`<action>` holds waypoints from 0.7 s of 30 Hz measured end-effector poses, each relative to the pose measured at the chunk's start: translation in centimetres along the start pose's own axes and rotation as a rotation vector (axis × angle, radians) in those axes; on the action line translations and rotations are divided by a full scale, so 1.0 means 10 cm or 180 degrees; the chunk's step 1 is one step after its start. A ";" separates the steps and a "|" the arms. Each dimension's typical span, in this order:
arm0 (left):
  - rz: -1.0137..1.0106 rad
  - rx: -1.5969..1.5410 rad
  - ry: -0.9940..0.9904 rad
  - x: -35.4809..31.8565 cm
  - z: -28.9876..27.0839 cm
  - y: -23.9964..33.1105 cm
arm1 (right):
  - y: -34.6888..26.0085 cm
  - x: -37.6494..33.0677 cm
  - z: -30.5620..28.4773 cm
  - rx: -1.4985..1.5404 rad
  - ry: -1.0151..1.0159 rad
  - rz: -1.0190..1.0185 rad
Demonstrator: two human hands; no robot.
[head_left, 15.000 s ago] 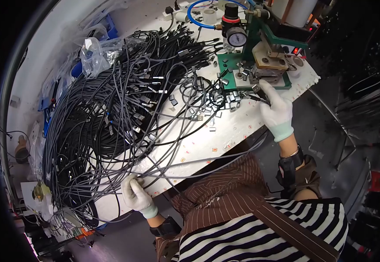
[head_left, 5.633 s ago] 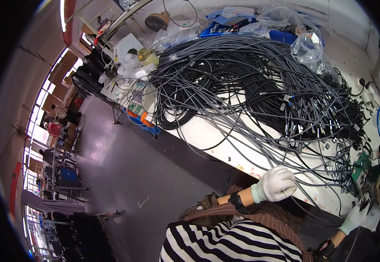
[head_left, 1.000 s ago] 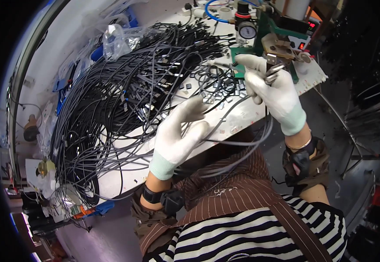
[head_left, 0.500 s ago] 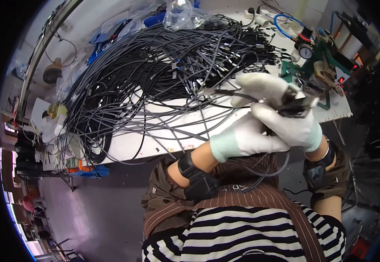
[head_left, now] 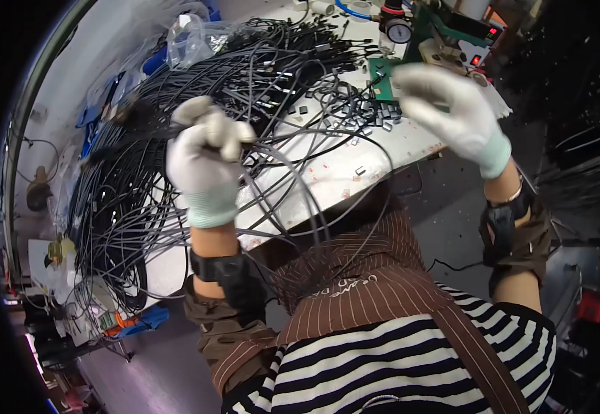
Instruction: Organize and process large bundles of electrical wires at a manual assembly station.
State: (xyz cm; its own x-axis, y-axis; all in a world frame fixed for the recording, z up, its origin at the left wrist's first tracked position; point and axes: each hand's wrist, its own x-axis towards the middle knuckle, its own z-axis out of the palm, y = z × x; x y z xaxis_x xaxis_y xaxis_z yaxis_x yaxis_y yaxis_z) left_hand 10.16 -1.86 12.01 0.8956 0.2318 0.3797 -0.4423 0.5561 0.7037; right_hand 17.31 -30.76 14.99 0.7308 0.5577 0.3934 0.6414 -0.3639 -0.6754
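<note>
Hands well apart, both in white gloves. Left hand [head_left: 207, 148]: raised over the cable heap [head_left: 224, 76], fingers curled in, closed round a few grey cables [head_left: 308, 196]. These leave the fist on its right side and bow down past the front edge of the desk [head_left: 369, 157], toward the brown apron [head_left: 355, 283]. Dark blur to the left of the fist, possibly the cable ends; too smeared to tell.

Handling, in my judgement: lift the held cables high enough that their ends clear the heap, since loose strands lie under and around the fist and could snag. A firm but not crushing grip should do; let the hanging loop follow freely, away from the apron. Lay the cables down along the run of the others rather than across them, to spare a tangle.

Middle of desk: small metal pieces [head_left: 360, 127] scattered among cable loops. Any trailing cable could sweep them about, so the loop is best carried clear.

Right hand [head_left: 455, 114]: fingers stretched and spread from the thumb, partly blurred, nothing visible in the grasp. It hangs in front of the press [head_left: 438, 55], near its green base [head_left: 383, 72]; whether it touches, I cannot tell.
</note>
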 end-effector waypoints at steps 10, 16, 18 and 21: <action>0.0397 0.0008 0.0067 0.06 -0.25 0.26 | 0.76 -1.19 0.75 0.2094 0.0084 0.3008; 0.0923 0.0136 -0.0263 -0.18 -0.33 0.82 | 1.01 -0.97 0.85 0.2124 0.0298 0.3103; 0.0945 0.0322 -0.0060 -0.37 -0.42 1.09 | 0.86 -0.96 0.80 0.1802 0.0175 0.2714; 0.0982 0.0630 0.0298 -0.45 -0.39 1.30 | 0.66 -0.81 0.76 0.1710 0.0256 0.2156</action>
State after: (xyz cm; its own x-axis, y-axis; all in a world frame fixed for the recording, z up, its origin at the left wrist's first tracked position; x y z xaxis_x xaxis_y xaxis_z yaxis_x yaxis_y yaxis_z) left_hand 0.60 7.47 17.07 0.7154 0.4412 0.5418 -0.6844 0.2859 0.6708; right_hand 13.86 -32.03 2.64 0.9427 0.2866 -0.1708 -0.1202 -0.1858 -0.9752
